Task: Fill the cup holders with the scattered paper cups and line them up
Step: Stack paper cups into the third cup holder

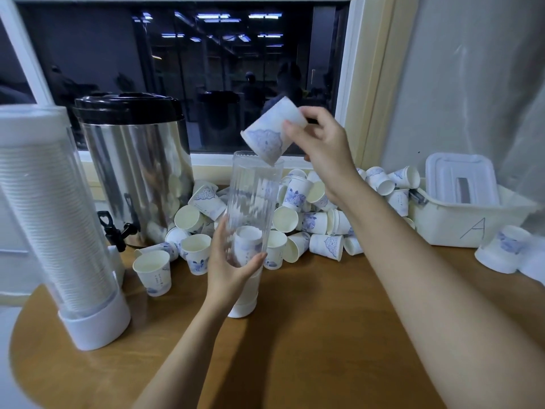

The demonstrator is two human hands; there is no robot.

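- My left hand [233, 270] grips the clear ribbed tube [253, 199] low down. I judge this steadies it upright on its white base and gives me a fixed target.
- My right hand [321, 143], well above the left, pinches a paper cup [272, 131] by its narrow end. The cup is tilted, with its wide rim just over the tube's mouth.
- One cup already sits inside the tube, level with my left fingers.
- The loose cups [312, 222] lie heaped beyond both hands. They are thin, tapered white paper with a blue print.
- Left of my left hand, a second holder [53, 216] looks packed full.
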